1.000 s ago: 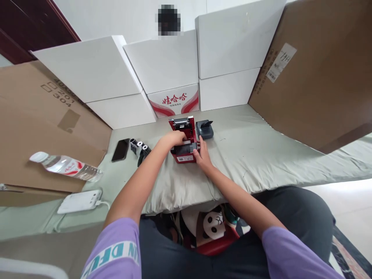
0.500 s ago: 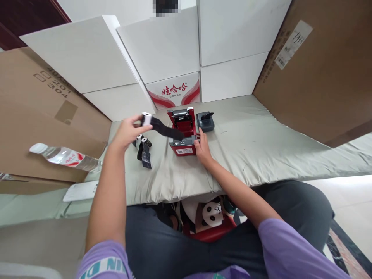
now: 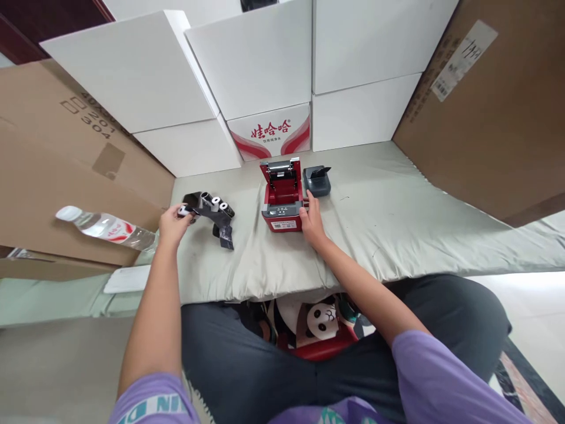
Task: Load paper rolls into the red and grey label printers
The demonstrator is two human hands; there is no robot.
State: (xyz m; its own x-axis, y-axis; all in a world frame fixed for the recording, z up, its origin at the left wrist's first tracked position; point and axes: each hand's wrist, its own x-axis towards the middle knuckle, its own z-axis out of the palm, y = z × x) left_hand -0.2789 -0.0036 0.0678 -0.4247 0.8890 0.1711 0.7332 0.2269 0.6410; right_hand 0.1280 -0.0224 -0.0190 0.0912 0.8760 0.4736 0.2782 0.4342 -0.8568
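Observation:
My left hand (image 3: 173, 225) is closed on a roll of black strip (image 3: 184, 210) with white showing on it, low over the left part of the cloth-covered surface. A dark strip runs from it to the right, over or beside several small black rolls (image 3: 216, 203) with white ends. Crumpled black strip (image 3: 224, 234) lies just below these. My right hand (image 3: 312, 221) grips the front right corner of a small red printer (image 3: 285, 224), thumb on top and fingers along the side. The printer's lid (image 3: 282, 169) stands raised, and its red inner bay shows.
A dark grey device (image 3: 318, 181) sits behind my right hand. A water bottle (image 3: 108, 228) leans at the left, above a white flat object (image 3: 127, 279). White boxes (image 3: 251, 65) line the back, with large brown cartons (image 3: 489, 118) at both sides.
My left hand has moved left and down with the roll, and the strip's loose end has come away from the printer. My right hand stays at the printer.

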